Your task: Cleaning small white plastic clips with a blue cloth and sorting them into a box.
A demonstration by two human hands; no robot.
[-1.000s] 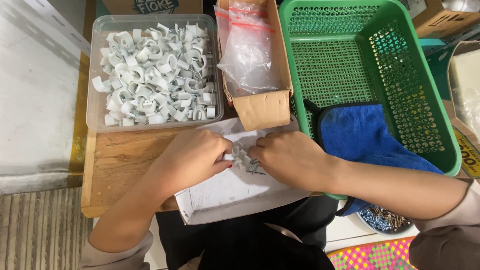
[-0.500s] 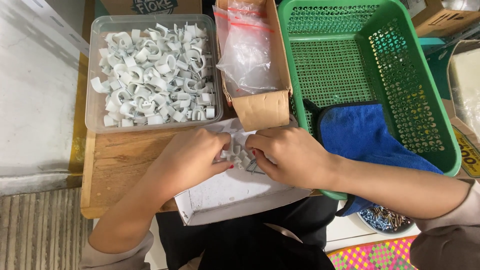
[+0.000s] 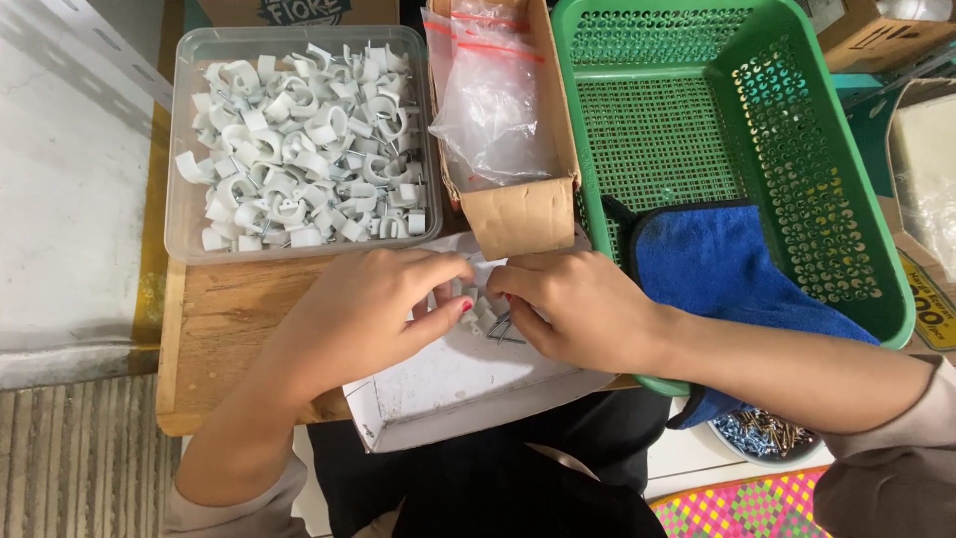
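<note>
Clip tub & basket nearby.

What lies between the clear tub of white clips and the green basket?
In the head view, an open cardboard box holding clear plastic bags sits between the tub and basket.
</note>
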